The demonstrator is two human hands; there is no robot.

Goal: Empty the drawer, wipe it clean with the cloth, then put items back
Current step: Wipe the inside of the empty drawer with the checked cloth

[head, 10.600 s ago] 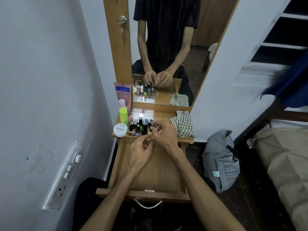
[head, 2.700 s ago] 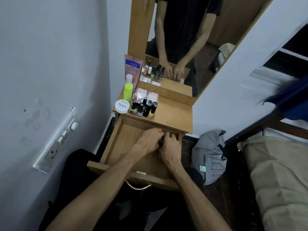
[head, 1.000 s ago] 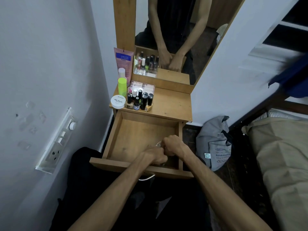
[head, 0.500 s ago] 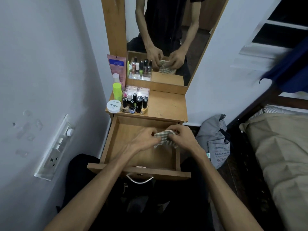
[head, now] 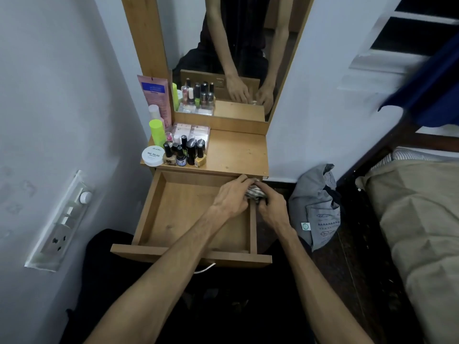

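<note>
Drawer [head: 159,219] pulled fully out from under the table [head: 238,155]; interior bare wood, no items lying on the visible floor of it. Cloth [head: 254,192], checked pattern, bunched at the far right corner of the drawer, over the right side wall where it meets the table edge; most of it is hidden by the fingers. Left hand [head: 229,198] reaches across the drawer, fingers curled down onto the cloth from the left; right hand [head: 272,207] sits outside the right wall of the drawer, fingers closed on the cloth from the right; both hands clamped on the same cloth, touching each other.

Table top carries the removed items, grouped at its left half: round white tub [head: 153,155] labelled nail polish at the front left corner; a cluster of nail polish bottles [head: 186,153] just beside it, upright; a lime green bottle [head: 157,132] behind the tub; a pink tube [head: 155,95] standing against the mirror [head: 238,45] frame; flat boxes [head: 192,129] behind the bottles. Right half of the table top bare. Grey bag [head: 316,207] on the floor to the right of the drawer; bed [head: 417,219] further right; switch panel [head: 62,222] on the left wall.
</note>
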